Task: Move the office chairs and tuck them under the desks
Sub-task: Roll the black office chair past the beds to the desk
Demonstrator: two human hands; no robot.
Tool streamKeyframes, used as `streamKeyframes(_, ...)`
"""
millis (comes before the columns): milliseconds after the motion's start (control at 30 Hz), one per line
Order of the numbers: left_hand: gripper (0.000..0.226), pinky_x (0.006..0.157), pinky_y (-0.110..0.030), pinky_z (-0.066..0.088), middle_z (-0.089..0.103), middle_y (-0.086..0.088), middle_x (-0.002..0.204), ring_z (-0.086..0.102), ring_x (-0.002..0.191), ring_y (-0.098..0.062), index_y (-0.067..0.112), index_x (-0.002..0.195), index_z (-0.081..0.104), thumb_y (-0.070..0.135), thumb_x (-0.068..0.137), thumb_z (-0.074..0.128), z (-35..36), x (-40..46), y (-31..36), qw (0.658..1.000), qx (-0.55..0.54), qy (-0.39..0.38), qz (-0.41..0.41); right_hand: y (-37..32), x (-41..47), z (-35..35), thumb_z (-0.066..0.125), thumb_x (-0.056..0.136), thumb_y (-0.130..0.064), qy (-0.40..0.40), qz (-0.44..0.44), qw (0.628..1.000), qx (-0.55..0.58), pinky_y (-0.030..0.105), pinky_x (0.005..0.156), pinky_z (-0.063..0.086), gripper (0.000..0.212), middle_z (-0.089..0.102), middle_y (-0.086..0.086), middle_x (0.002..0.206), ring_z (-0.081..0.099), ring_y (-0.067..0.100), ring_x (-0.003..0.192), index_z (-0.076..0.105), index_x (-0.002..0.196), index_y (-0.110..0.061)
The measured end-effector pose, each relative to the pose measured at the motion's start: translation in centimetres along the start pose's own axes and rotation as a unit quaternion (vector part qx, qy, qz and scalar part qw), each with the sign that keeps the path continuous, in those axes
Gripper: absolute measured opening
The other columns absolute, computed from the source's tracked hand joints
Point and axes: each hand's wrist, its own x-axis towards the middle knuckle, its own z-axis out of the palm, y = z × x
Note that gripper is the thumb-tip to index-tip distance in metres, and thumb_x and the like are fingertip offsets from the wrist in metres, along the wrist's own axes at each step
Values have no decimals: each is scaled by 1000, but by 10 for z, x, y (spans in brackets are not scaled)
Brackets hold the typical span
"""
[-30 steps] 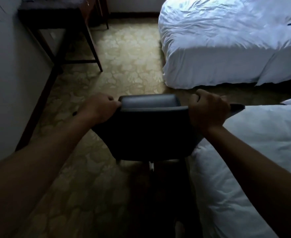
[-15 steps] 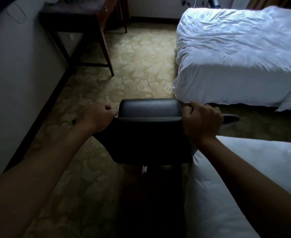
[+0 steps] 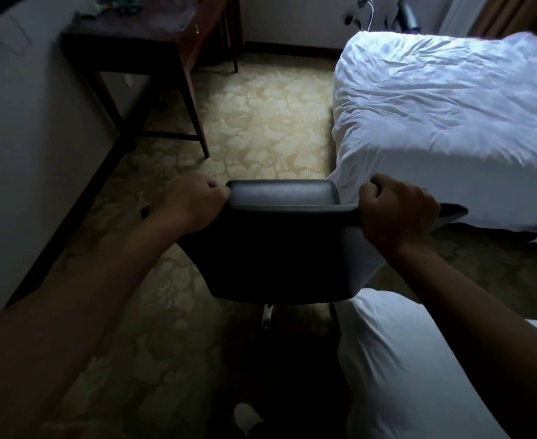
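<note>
We grip a black office chair (image 3: 279, 242) by the top edge of its backrest, one hand at each end. Left hand (image 3: 194, 202) is curled over the left corner, knuckles up, fingers wrapped round the rim. Right hand (image 3: 397, 210) is clenched over the right corner in the same way — both fists tight on the chair, nothing loose. The backrest spans the gap between the two hands, its padded top showing pale between them, and the chair body hangs directly ahead of and below the grip. A bit of chrome post (image 3: 268, 315) shows beneath the seat; the base is lost in shadow.

The chair stands on patterned beige carpet (image 3: 260, 122), in the aisle between wall and beds. A dark wooden desk (image 3: 140, 42) sits against the left wall, ahead and to the left, well apart from the chair — the chair is not under it. A white-covered bed (image 3: 450, 115) lies ahead right, its near corner just beside the right hand. A second white bed (image 3: 397, 359) lies close by our right forearm.
</note>
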Motion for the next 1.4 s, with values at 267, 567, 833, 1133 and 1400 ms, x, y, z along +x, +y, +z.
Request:
streamKeyframes(267, 37, 54, -33, 37, 59, -6, 60, 54, 58, -23, 11, 57, 56, 42, 73, 45, 2, 114, 8, 1000, 8, -10, -6, -13, 103, 64, 41, 81, -24, -20, 1, 1000, 19, 30, 58, 22, 26, 57, 20, 55, 34, 23, 49, 39, 56, -16)
streamKeyframes(567, 39, 58, -34, 39, 58, -6, 61, 52, 59, -23, 8, 63, 59, 43, 73, 46, -7, 240, 10, 999, 33, 8, -31, -38, 217, 142, 37, 81, -27, -54, -21, 998, 38, 30, 57, 27, 26, 47, 10, 52, 45, 27, 49, 46, 58, -17)
streamKeyframes(833, 48, 70, -40, 50, 62, -9, 66, 58, 67, -30, 7, 68, 60, 51, 68, 42, -19, 353, 29, 993, 34, 13, -109, -55, 330, 220, 45, 75, -22, -43, -37, 996, 71, 31, 60, 22, 24, 57, 16, 54, 32, 20, 52, 55, 57, -11)
streamKeyframes(1133, 42, 73, -47, 53, 62, -12, 64, 60, 66, -34, 8, 61, 61, 46, 69, 45, -27, 493, 38, 987, 3, 52, -149, -84, 470, 316, 38, 76, -27, -56, -84, 990, 97, 32, 62, 24, 29, 59, 16, 56, 40, 27, 50, 55, 58, -11)
streamKeyframes(1400, 41, 58, -34, 48, 58, -4, 57, 57, 60, -30, 13, 58, 57, 49, 74, 45, -42, 630, 15, 986, 27, 84, -139, -132, 574, 398, 33, 77, -25, -91, -103, 983, 121, 37, 66, 37, 24, 39, 3, 49, 41, 24, 49, 44, 58, -15)
